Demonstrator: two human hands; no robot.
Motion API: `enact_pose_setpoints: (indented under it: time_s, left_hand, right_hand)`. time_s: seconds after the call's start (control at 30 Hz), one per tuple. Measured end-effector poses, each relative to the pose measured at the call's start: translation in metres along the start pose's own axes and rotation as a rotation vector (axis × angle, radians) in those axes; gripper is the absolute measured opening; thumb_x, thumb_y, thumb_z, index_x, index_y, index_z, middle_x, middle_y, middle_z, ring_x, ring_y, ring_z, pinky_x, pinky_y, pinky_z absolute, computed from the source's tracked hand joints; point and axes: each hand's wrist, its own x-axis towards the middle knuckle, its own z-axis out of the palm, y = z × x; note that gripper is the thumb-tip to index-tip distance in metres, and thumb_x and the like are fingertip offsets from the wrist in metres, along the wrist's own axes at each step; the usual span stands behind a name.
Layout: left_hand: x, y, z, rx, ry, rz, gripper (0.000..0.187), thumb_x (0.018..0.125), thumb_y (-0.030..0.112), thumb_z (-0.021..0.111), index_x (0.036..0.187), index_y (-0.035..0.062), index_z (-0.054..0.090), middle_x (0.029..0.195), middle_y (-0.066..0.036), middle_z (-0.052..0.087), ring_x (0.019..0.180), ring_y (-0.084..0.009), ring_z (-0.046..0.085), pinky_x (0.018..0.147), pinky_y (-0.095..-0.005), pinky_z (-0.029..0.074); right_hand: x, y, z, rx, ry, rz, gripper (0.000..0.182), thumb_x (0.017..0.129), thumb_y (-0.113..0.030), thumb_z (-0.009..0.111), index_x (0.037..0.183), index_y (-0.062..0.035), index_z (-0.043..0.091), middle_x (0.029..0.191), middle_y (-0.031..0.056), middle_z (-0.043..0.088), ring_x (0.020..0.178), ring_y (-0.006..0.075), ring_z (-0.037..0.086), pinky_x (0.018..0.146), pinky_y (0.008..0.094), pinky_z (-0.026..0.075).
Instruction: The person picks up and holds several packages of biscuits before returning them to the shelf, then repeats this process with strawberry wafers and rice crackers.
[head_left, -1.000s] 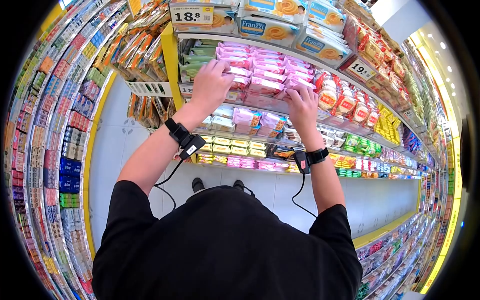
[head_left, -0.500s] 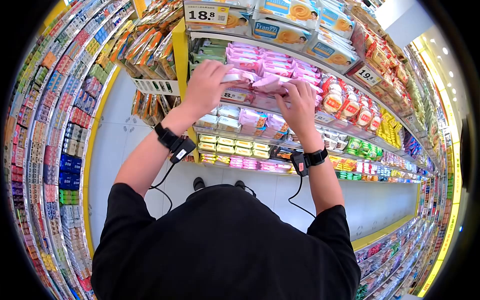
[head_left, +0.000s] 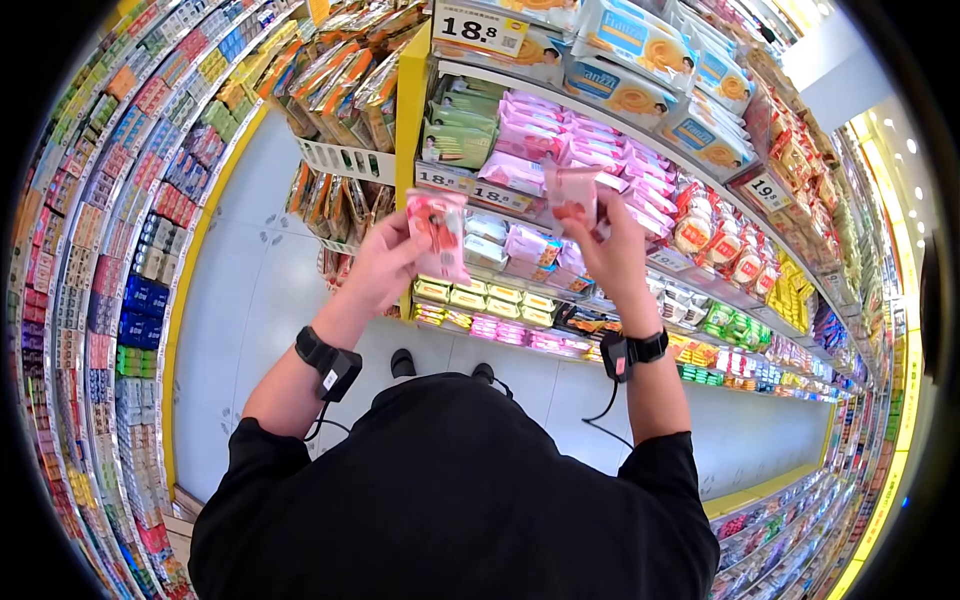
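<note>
My left hand [head_left: 382,262] is closed on the edge of a pink snack packet [head_left: 438,236], held upright in front of the shelf with its red printed side showing. A second pink packet [head_left: 572,198] is pinched in my right hand [head_left: 612,248], just off the shelf front and partly covering the stock behind. Rows of similar pink packets [head_left: 530,132] fill the shelf behind my hands. Beside them on the left lie green packets [head_left: 462,135]. A price label [head_left: 500,196] runs along the shelf edge below.
Blue-and-white Franzzi packs [head_left: 632,40] sit on the shelf above. Red-and-gold wrapped snacks [head_left: 705,238] stand to the right. On the left are hanging bags in a white rack [head_left: 345,160]. Another stocked shelf [head_left: 140,300] curves along the aisle floor [head_left: 260,250].
Both hands have drawn back from the pink row, each bringing a packet with it. The left packet has come down and left. The camera view has shifted slightly.
</note>
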Motion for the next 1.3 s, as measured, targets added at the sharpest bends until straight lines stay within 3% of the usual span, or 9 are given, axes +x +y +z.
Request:
enact_pose_setpoints:
  time_s: [0.03, 0.23, 0.53, 0.6, 0.67, 0.7, 0.77, 0.93, 1.3]
  left_hand:
    - [-0.006, -0.006, 0.003, -0.028, -0.033, -0.024, 0.041, 0.106, 0.010, 0.070, 0.145, 0.0008, 0.059, 0.136, -0.008, 0.071, 0.123, -0.0198, 0.070, 0.111, -0.0393, 0.055]
    - [-0.015, -0.036, 0.013, -0.083, -0.252, -0.078, 0.045, 0.105, 0.013, 0.073, 0.146, 0.0005, 0.060, 0.136, -0.006, 0.070, 0.124, -0.0176, 0.068, 0.108, -0.0378, 0.054]
    - [-0.037, -0.033, -0.008, -0.060, 0.006, -0.095, 0.039, 0.104, 0.015, 0.075, 0.139, 0.0018, 0.065, 0.129, -0.004, 0.072, 0.118, -0.0152, 0.069, 0.106, -0.0365, 0.056]
    - [-0.041, -0.024, -0.012, -0.081, 0.048, -0.068, 0.037, 0.104, 0.014, 0.074, 0.138, 0.0016, 0.066, 0.128, -0.004, 0.073, 0.117, -0.0149, 0.069, 0.106, -0.0358, 0.056]
    - [-0.050, -0.017, -0.020, -0.113, 0.086, -0.049, 0.036, 0.104, 0.013, 0.074, 0.137, 0.0016, 0.066, 0.128, -0.005, 0.073, 0.117, -0.0156, 0.069, 0.107, -0.0369, 0.055]
    - [-0.053, -0.026, -0.040, -0.063, 0.068, -0.017, 0.041, 0.106, 0.019, 0.071, 0.142, 0.0031, 0.061, 0.142, -0.015, 0.068, 0.133, -0.0276, 0.066, 0.116, -0.0487, 0.052]
    - [-0.061, -0.022, -0.050, -0.086, 0.085, -0.002, 0.042, 0.106, 0.019, 0.070, 0.144, 0.0031, 0.060, 0.143, -0.015, 0.067, 0.134, -0.0279, 0.065, 0.116, -0.0544, 0.052]
    - [-0.077, -0.010, -0.060, -0.099, 0.084, 0.000, 0.044, 0.108, 0.020, 0.067, 0.147, 0.0041, 0.056, 0.145, -0.012, 0.064, 0.136, -0.0291, 0.063, 0.115, -0.0674, 0.052]
    - [-0.092, -0.017, -0.081, -0.082, 0.065, -0.056, 0.048, 0.107, 0.022, 0.068, 0.149, 0.0024, 0.055, 0.146, -0.015, 0.064, 0.135, -0.0303, 0.064, 0.116, -0.0650, 0.052]
  right_hand:
    - [-0.002, -0.016, 0.000, 0.058, -0.051, 0.023, 0.035, 0.090, -0.023, 0.086, 0.112, -0.0029, 0.070, 0.089, 0.0127, 0.071, 0.072, 0.0251, 0.065, 0.065, 0.0360, 0.050]
    - [-0.035, -0.053, 0.065, 0.275, -0.249, 0.132, 0.028, 0.089, -0.020, 0.086, 0.105, -0.0011, 0.073, 0.082, 0.0121, 0.070, 0.070, 0.0215, 0.065, 0.064, 0.0354, 0.051]
    - [-0.022, -0.064, 0.071, 0.351, -0.360, 0.024, 0.026, 0.092, -0.019, 0.084, 0.108, -0.0011, 0.075, 0.091, 0.0124, 0.074, 0.078, 0.0234, 0.071, 0.071, 0.0360, 0.055]
    - [-0.008, -0.049, 0.067, 0.248, -0.187, 0.004, 0.031, 0.090, -0.023, 0.086, 0.111, -0.0028, 0.074, 0.099, 0.0111, 0.075, 0.090, 0.0273, 0.072, 0.077, 0.0380, 0.055]
    - [0.016, -0.037, 0.061, -0.268, 0.071, -0.316, 0.039, 0.084, -0.025, 0.089, 0.113, -0.0052, 0.073, 0.104, 0.0090, 0.073, 0.099, 0.0306, 0.068, 0.089, 0.0435, 0.051]
    - [0.027, -0.036, 0.059, -0.331, 0.073, -0.357, 0.040, 0.083, -0.026, 0.090, 0.112, -0.0061, 0.072, 0.105, 0.0086, 0.073, 0.101, 0.0311, 0.067, 0.091, 0.0449, 0.049]
    - [0.046, -0.037, 0.056, -0.458, 0.077, -0.435, 0.042, 0.080, -0.028, 0.090, 0.111, -0.0080, 0.070, 0.106, 0.0077, 0.071, 0.103, 0.0321, 0.065, 0.096, 0.0477, 0.045]
    - [0.069, -0.020, 0.061, -0.593, -0.151, -0.406, 0.039, 0.081, -0.032, 0.088, 0.106, -0.0108, 0.067, 0.105, 0.0058, 0.071, 0.105, 0.0282, 0.067, 0.098, 0.0478, 0.045]
    - [0.095, -0.017, 0.048, -0.578, -0.345, -0.507, 0.028, 0.086, -0.031, 0.084, 0.100, -0.0122, 0.068, 0.093, 0.0044, 0.072, 0.097, 0.0265, 0.071, 0.094, 0.0462, 0.047]
